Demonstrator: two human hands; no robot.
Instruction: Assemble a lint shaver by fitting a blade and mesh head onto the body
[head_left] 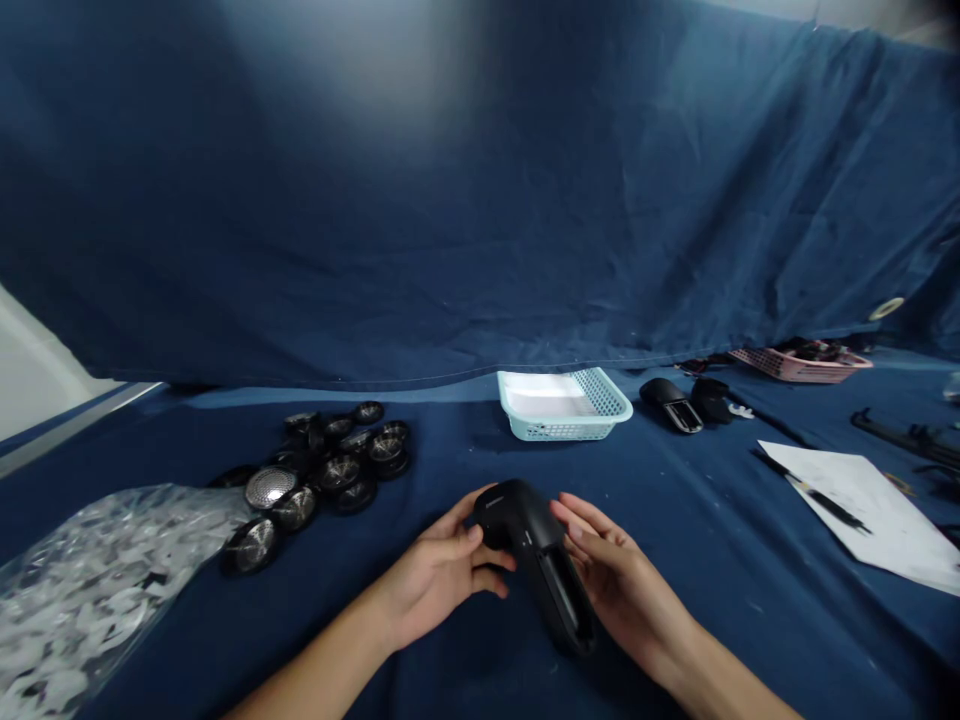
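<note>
A black lint shaver housing (541, 565), with an angled head and a long open slot down its handle, is held in front of me just over the blue cloth. My left hand (442, 575) grips its head from the left between thumb and fingers, some fingertips showing underneath. On the other side, my right hand (619, 580) holds the housing with fingertips and thumb near the head's right edge. The handle points down toward me. Its underside is hidden.
Several round black caps with metal mesh (337, 470) lie left, near a clear bag of white pieces (97, 590). Behind stands a light-blue basket (566, 430). Rightward are another black housing (673, 405), white paper (877, 520) with a black pen (832, 505), and a pink basket (810, 368).
</note>
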